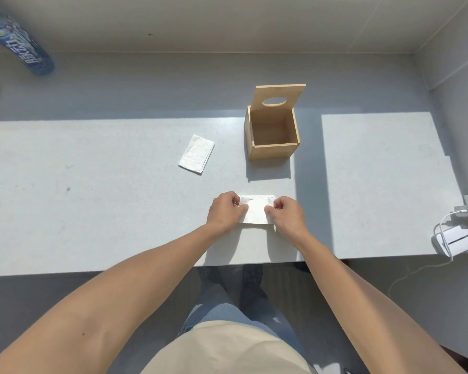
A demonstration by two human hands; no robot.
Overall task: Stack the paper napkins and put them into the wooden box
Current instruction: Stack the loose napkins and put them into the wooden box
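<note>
While both hands pinch a folded white paper napkin [256, 211] near the front edge of the pale grey sunlit table [92, 198], the left hand [225, 211] grips its left end and the right hand [287, 214] its right. Beyond the fingertips stands an open, empty square wooden box [272, 133]; a second folded white napkin [196, 157] lies beyond the left fingers, bare tabletop around it.

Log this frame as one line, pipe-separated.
phase: stacking | left hand + right hand: pinching near napkin on table | far napkin: loose, left of box | box: open, empty
</note>
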